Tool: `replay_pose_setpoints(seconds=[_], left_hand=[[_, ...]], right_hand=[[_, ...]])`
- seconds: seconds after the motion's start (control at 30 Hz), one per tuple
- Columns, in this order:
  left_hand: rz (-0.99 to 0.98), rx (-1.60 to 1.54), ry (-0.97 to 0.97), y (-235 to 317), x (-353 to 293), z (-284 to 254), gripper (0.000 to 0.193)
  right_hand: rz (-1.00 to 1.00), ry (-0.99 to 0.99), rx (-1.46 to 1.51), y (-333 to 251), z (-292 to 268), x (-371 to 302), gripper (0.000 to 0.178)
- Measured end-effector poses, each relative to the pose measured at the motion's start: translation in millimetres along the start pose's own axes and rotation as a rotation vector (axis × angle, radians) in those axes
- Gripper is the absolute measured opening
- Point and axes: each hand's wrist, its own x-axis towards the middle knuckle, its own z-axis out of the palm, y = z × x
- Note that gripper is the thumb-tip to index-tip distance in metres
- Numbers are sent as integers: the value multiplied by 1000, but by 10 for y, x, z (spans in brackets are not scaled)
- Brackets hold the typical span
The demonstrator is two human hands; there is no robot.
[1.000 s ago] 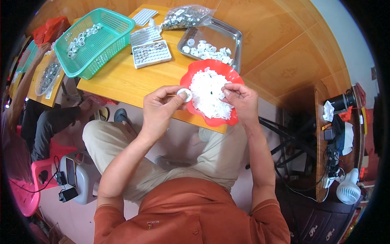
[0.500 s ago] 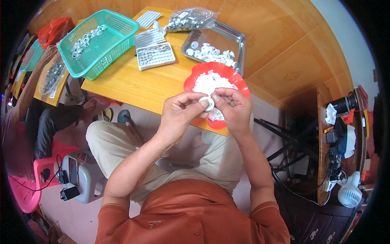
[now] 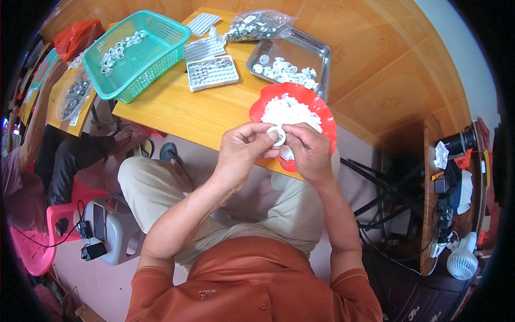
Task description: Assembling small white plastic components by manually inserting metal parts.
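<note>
Above the near rim of a red scalloped dish, my two hands meet at a small round white piece with a darker spot in its middle. My left hand pinches it between thumb and fingers. My right hand is closed, thumb and forefinger pressed at the piece's right edge; whether something tiny is also between them is hidden. A heap of small white paper-like bits fills the dish, partly covered by my hands.
Behind the dish, a metal tray holds white round pieces. A bag of small metal parts, a white compartment box and a green basket stand on the yellow table. Another person's arm is at far left.
The view has shifted slightly, moving the table's things rightward in the picture. My right fingertips have drawn down closer to the round piece's edge. My left hand keeps its pinch.
</note>
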Motion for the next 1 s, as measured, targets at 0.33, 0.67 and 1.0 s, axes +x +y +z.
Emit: replay_pose_setpoints(seconds=[0.33,0.67,1.0], left_hand=[[19,-16,60,-40,4,-29,22],[71,2,111,-102,-12,0,27],[84,38,143,-111,-35,-36,26]], right_hand=[[390,52,498,50,-33,-44,13],[375,205,481,-222,168,-78,11],[151,216,120,-242,239,-39,10]])
